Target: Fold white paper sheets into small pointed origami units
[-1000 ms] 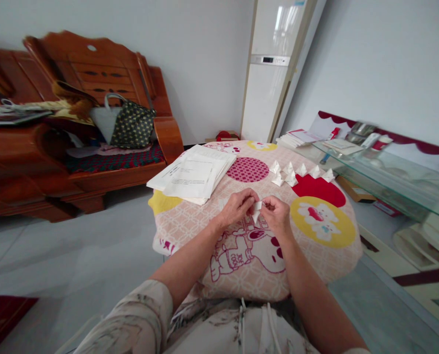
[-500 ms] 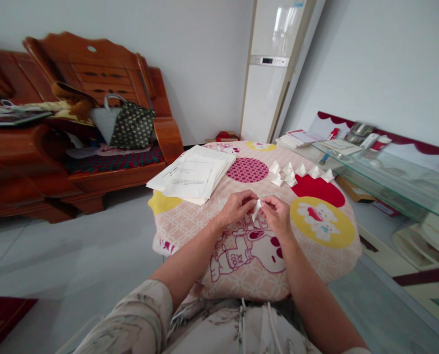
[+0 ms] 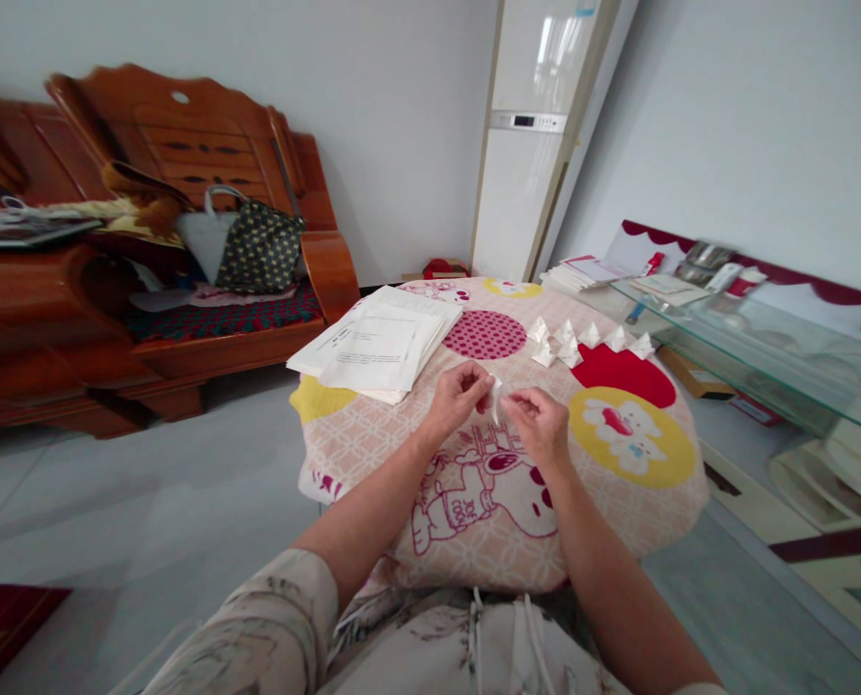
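My left hand (image 3: pixel 458 398) and my right hand (image 3: pixel 541 425) meet over a round table covered with a pink cartoon-print cloth (image 3: pixel 373 434). Both pinch a small folded piece of white paper (image 3: pixel 495 396) between the fingertips; most of it is hidden by my fingers. Beyond my hands lies a row of several small white folded paper pieces (image 3: pixel 582 340) near a red patch of the cloth. A stack of white printed sheets (image 3: pixel 379 343) lies at the table's far left.
A carved wooden sofa (image 3: pixel 112 251) with a dotted bag (image 3: pixel 257 246) stands to the left. A tall white air conditioner (image 3: pixel 528 145) is in the corner. A glass-topped cabinet (image 3: pixel 763 338) with papers and jars runs along the right. The floor is grey tile.
My hands have shifted slightly, the left lifting a little and the right dropping; the paper piece between them now shows less than before.
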Demonstrator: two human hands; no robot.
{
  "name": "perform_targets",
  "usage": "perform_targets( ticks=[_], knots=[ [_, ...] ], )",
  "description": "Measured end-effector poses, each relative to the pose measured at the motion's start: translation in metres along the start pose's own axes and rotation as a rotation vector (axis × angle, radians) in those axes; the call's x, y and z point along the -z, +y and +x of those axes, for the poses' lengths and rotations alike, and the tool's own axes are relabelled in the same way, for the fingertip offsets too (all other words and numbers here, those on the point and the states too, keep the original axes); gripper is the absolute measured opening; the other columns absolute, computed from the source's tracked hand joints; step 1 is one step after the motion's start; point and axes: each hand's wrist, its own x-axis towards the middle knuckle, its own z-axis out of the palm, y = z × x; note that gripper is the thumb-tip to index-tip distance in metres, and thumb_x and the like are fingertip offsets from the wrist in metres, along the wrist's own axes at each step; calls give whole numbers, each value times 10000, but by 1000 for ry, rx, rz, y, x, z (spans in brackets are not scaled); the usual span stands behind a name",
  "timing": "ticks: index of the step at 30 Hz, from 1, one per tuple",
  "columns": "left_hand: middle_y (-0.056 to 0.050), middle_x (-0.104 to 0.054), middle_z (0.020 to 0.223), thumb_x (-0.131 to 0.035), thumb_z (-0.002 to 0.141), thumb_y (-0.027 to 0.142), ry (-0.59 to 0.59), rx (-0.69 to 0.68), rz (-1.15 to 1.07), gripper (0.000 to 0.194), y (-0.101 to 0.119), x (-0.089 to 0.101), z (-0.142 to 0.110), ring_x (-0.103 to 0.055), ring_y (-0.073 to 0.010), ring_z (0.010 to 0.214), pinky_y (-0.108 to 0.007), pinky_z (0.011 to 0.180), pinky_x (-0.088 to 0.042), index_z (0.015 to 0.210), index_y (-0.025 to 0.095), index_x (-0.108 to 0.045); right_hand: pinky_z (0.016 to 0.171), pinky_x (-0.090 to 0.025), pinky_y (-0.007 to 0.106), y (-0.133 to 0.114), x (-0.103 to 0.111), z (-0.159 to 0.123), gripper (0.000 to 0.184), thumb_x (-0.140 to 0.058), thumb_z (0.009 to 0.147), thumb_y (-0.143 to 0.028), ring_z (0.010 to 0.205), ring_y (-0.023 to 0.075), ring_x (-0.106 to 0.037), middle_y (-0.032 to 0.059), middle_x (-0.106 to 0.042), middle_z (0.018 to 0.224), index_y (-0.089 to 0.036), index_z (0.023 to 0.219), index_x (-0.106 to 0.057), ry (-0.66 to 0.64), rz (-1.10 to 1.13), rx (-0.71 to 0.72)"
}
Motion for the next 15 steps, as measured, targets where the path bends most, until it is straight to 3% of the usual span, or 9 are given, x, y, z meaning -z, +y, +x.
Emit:
perform_targets(
  ticks=[10,15],
  knots=[
    [50,-560,481,-645,855,588,113,35,15,444,4,1,-1,-495,-76,388,-184,408,-375,741,176,-527,618,-439,280,-2,-4,-1,193,-633,843,-311,612,156,-556,38,-643,677,-199,686,-642,-145,-238,190],
    [34,-567,477,-624,867,589,18,102,81,455,2,4,0,-493,-75,379,-176,386,-354,735,155,-586,611,-413,274,2,-3,-1,261,-543,904,-290,598,152,-539,21,-611,625,-200,677,-637,-110,-227,173]
  ],
)
